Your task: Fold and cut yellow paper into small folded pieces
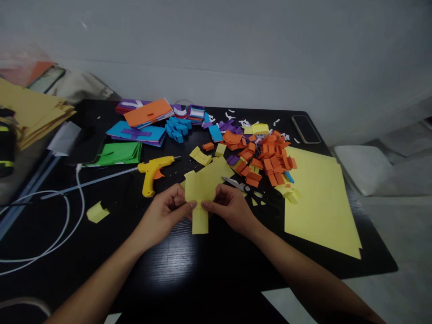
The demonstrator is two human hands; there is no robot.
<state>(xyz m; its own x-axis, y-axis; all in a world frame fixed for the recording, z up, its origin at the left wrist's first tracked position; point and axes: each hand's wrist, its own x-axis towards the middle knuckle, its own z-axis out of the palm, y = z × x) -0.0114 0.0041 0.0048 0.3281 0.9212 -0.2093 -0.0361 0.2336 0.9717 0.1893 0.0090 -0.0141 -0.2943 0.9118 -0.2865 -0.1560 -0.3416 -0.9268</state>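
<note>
A folded yellow paper piece (200, 191), wide at the top with a narrow strip hanging down, is held up over the front middle of the black table. My left hand (168, 209) pinches its left side, thumb in front. On its right side my right hand (232, 208) pinches it the same way, and the two thumb tips nearly meet. Behind the piece lies a larger yellow paper (216, 173). Scissors with black handles (249, 189) rest just beyond my right hand. A yellow glue gun (153, 173) lies beyond my left hand.
Folded orange pieces (273, 157) are heaped at the back right, beside large yellow sheets (319, 202) and a phone (305, 129). Orange, blue and green paper stacks (119, 153) stand at the back left. A white cable (81, 198) loops at left, near a small yellow piece (97, 212).
</note>
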